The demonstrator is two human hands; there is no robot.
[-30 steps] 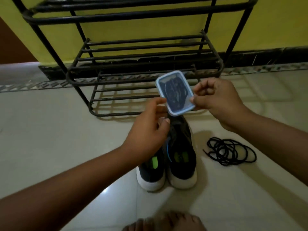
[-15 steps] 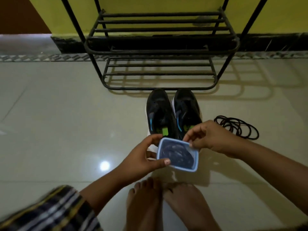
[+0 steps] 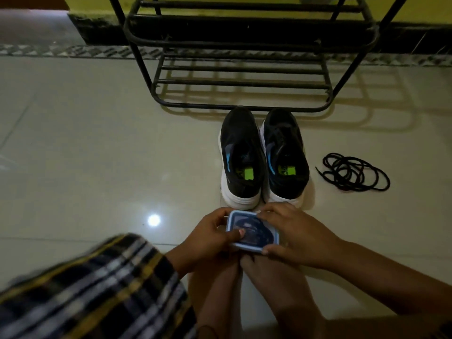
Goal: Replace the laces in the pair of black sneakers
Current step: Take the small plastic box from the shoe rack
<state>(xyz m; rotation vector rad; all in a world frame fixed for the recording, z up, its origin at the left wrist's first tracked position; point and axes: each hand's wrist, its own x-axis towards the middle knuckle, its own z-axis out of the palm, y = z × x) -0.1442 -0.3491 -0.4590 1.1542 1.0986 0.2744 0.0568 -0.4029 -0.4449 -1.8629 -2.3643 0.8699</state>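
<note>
Glossy pale floor tiles [image 3: 85,148] are spread under a black metal shoe rack [image 3: 244,69]. Just before the rack, the black sneakers [image 3: 264,157] are stood side by side, white-soled, the left one seemingly unlaced. Right of the sneakers, a coiled black lace [image 3: 352,172] is laid. Nearer than the sneakers, a small blue-rimmed clear-lidded box [image 3: 252,234] of dark laces is gripped by the left hand [image 3: 210,237] and right hand [image 3: 291,234]. Opening appears in hand; the lid must be prised off.

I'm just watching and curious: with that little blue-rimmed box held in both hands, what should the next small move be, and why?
Probably peel the lid off the small blue-rimmed clear plastic box. The left hand and right hand both grip it, it looks closed, and dark cord shows inside. The black sneakers wait ahead, with a loose black lace coil on the floor beside them.
</note>
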